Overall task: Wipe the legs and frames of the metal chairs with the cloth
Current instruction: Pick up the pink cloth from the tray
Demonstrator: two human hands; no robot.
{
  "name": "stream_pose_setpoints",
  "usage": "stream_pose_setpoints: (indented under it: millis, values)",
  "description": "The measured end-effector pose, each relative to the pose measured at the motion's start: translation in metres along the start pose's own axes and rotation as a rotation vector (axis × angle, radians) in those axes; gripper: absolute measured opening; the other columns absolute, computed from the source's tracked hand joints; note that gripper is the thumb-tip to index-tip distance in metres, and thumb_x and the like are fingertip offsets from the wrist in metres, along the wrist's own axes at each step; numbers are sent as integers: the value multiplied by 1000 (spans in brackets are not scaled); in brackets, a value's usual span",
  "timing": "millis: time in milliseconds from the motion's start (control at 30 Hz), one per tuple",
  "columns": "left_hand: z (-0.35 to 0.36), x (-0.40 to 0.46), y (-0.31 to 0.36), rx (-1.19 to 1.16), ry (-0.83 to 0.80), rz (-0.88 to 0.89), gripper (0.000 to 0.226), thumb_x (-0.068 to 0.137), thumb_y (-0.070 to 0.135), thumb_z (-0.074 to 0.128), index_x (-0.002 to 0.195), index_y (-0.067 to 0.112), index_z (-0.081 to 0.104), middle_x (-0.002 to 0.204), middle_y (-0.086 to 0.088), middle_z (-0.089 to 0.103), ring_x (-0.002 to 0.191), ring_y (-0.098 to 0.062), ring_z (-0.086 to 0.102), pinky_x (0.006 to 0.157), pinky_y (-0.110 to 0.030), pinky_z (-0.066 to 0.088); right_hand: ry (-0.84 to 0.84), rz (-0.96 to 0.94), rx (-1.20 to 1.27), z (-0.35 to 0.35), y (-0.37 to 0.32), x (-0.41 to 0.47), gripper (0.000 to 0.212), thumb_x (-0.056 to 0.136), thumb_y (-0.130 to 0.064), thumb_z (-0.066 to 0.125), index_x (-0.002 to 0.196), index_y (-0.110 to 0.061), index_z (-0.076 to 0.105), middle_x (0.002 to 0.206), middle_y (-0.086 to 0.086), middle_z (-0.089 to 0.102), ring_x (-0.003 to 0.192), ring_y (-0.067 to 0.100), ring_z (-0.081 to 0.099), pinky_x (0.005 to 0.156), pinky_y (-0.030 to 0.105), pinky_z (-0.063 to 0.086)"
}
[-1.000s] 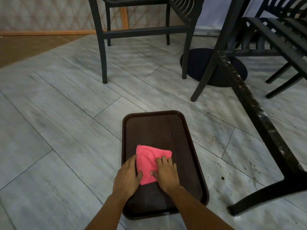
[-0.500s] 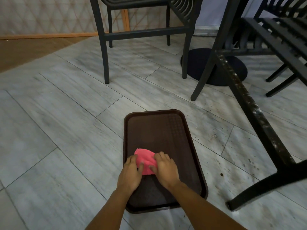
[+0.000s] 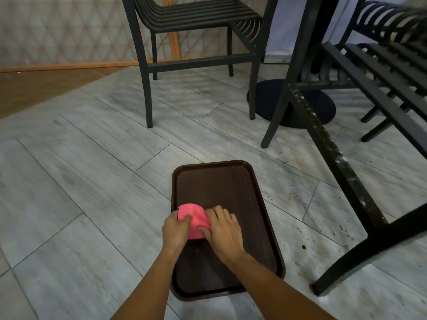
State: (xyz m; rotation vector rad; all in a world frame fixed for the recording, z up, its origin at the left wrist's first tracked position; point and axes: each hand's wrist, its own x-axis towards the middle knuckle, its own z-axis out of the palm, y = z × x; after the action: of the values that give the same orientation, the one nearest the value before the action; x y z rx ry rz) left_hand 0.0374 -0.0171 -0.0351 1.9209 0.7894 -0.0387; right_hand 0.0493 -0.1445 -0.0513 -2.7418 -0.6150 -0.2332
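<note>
A pink cloth [image 3: 193, 217] is bunched up on a dark brown tray [image 3: 221, 181] lying on the floor. My left hand [image 3: 175, 230] grips the cloth's left side, with the thumb over it. My right hand [image 3: 223, 229] holds its right side, fingers curled on the fabric. A tipped black metal chair [image 3: 332, 153] lies to the right, its long frame bar speckled with pale grime. A second black metal chair [image 3: 198, 58] stands upright farther back.
The floor is grey wood-look tile with dark specks near the tipped chair. A round black table base [image 3: 272, 100] sits behind the chairs. More slatted chair frames [image 3: 392, 26] fill the top right. A brown floor strip runs at far left.
Both hands have gathered the flat cloth into a tighter bundle between them. The view has tilted up slightly, showing more of the standing chair.
</note>
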Motion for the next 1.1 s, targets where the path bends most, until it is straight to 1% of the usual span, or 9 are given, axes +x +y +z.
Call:
stream_pose_setpoints:
  millis: [100, 200, 267, 333, 400, 533, 833, 933, 1100]
  values:
    - [0, -4, 9, 52, -7, 84, 36, 92, 18, 53, 126, 4, 54, 119, -17, 60, 104, -30, 57, 87, -35, 47, -55, -16, 100, 0, 1, 0, 59, 76, -39, 67, 127, -14, 49, 119, 5, 57, 101, 21, 58, 85, 35, 48]
    - [2, -12, 19, 40, -39, 179, 31, 93, 14, 52, 123, 5, 58, 111, -15, 63, 88, -19, 56, 77, -26, 47, -143, -68, 238, -2, -2, 0, 72, 86, -34, 58, 145, -14, 23, 147, 6, 32, 133, 20, 33, 109, 35, 27]
    - [2, -15, 24, -5, -40, 204, 29, 93, 13, 53, 121, 8, 59, 104, -10, 65, 80, -11, 56, 71, -19, 47, -180, -66, 317, -3, -6, 0, 74, 90, -32, 53, 148, -16, 10, 153, 2, 19, 139, 15, 20, 115, 32, 18]
    - [0, -18, 28, -43, -35, 228, 23, 92, 12, 54, 114, 9, 62, 91, -1, 65, 74, -3, 56, 63, -13, 44, -175, -35, 423, -5, -10, 0, 72, 92, -25, 52, 148, -18, 8, 154, 0, 19, 140, 11, 19, 116, 30, 16]
    - [-3, -22, 34, -68, -35, 251, 21, 92, 13, 55, 110, 10, 64, 82, 8, 61, 77, -6, 59, 61, -11, 43, -163, 11, 508, -9, -12, -1, 67, 93, -19, 50, 148, -20, 10, 151, 0, 25, 137, 10, 26, 114, 32, 24]
    - [-10, -33, 47, -73, -18, 318, 26, 91, 21, 57, 115, 13, 63, 90, 7, 60, 84, -7, 60, 64, -11, 43, -114, 74, 571, -28, -13, -2, 60, 92, -11, 46, 146, -21, 21, 136, 4, 43, 119, 17, 48, 96, 38, 44]
    - [-9, -66, 103, -226, -66, 440, 2, 87, 23, 63, 88, 22, 61, 83, 5, 65, 77, -6, 63, 58, -15, 48, 20, 86, 443, -118, 3, -10, 56, 88, -14, 55, 141, -16, 35, 131, 6, 51, 116, 22, 51, 97, 37, 43]
    - [-2, -84, 137, -269, -82, 497, 11, 87, 21, 63, 81, 29, 59, 79, 7, 64, 75, -5, 62, 59, -16, 48, 92, 108, 381, -156, 13, -13, 56, 89, -15, 54, 141, -17, 35, 128, 7, 53, 113, 23, 53, 93, 38, 44]
    - [8, -128, 191, -367, -130, 603, 3, 88, 21, 61, 90, 19, 62, 85, 4, 65, 78, -7, 63, 64, -23, 52, 258, 192, 376, -219, 18, -25, 54, 88, -14, 53, 139, -22, 38, 125, 3, 56, 110, 19, 54, 90, 39, 46]
